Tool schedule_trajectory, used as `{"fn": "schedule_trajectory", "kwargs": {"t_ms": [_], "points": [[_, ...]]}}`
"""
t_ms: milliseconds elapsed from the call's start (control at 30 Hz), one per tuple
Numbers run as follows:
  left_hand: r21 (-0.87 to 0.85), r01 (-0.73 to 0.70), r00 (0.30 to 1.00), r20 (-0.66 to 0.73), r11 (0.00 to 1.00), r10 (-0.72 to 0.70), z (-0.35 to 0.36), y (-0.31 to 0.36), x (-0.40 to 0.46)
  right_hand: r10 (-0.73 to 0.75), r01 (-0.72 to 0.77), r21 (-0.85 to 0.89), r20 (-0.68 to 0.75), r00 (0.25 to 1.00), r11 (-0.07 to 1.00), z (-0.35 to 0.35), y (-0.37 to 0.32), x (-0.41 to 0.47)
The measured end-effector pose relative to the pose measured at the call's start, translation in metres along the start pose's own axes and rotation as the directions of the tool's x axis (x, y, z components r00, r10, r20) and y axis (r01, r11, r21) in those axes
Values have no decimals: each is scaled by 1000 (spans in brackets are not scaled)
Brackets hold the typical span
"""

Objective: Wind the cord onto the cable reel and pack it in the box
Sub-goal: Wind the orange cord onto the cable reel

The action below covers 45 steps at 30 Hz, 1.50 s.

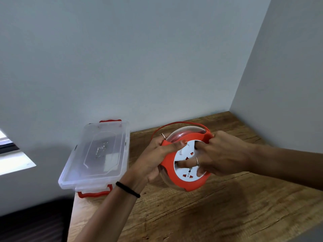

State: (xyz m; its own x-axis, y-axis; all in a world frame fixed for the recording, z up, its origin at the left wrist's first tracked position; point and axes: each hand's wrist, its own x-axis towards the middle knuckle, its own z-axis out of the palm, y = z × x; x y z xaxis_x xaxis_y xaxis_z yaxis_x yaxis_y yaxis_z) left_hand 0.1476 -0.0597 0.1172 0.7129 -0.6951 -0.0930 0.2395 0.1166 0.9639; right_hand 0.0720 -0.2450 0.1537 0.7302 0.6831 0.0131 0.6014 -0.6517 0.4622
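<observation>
An orange cable reel (pixel 189 185) with a white socket face and a clear drum is held above the wooden table (pixel 218 206). My left hand (pixel 157 154) grips its left rim, thumb across the orange front. My right hand (pixel 218 156) has its fingers curled into the recesses of the white centre disc. A loop of orange cord (pixel 178 122) arcs over the top of the reel; more cord shows wound inside the clear drum. The clear plastic box (pixel 94 154) with red latches sits at the table's left end, its lid on.
The table stands in a corner, with a grey wall behind and a grey wall on the right. The box hangs slightly over the table's left edge. A dark floor lies below on the left.
</observation>
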Motion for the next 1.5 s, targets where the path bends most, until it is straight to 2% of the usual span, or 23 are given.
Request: {"fn": "schedule_trajectory", "kwargs": {"t_ms": [233,333,433,633,767,900,1033,1133,1233,1300,1400,1500], "points": [[90,-95,993,-62,991,101,0,11,5,177,-177,6,6,984,984,8,-1,-2],[62,-113,988,-99,992,119,-2,13,8,289,-289,57,8,957,956,11,-5,0],[-12,-121,981,-153,993,118,-3,11,10,435,-430,134,-12,900,893,10,-13,6],[-171,-109,967,-247,979,64,-3,-2,8,645,-635,433,148,750,640,14,-42,18],[-200,-64,945,-328,978,-5,-1,-15,7,722,-660,661,252,645,358,21,-61,22],[-207,-44,931,-364,977,-35,2,-25,7,796,-588,809,353,491,4,26,-78,29],[-203,-61,926,-377,977,-20,14,-33,3,842,-378,870,440,311,-315,30,-92,40],[-183,-94,902,-431,979,6,20,-43,2,753,-190,778,628,197,-599,28,-95,50],[-115,-141,885,-461,983,73,31,-53,1,550,86,543,821,157,-835,23,-90,58],[-28,-181,877,-457,983,148,39,-58,-1,436,212,400,885,164,-892,24,-86,58],[91,-205,878,-424,975,224,40,-62,-3,347,262,292,918,194,-920,30,-83,55],[53,-165,894,-414,985,172,37,-61,-2,318,244,259,917,243,-934,30,-83,49]]}}
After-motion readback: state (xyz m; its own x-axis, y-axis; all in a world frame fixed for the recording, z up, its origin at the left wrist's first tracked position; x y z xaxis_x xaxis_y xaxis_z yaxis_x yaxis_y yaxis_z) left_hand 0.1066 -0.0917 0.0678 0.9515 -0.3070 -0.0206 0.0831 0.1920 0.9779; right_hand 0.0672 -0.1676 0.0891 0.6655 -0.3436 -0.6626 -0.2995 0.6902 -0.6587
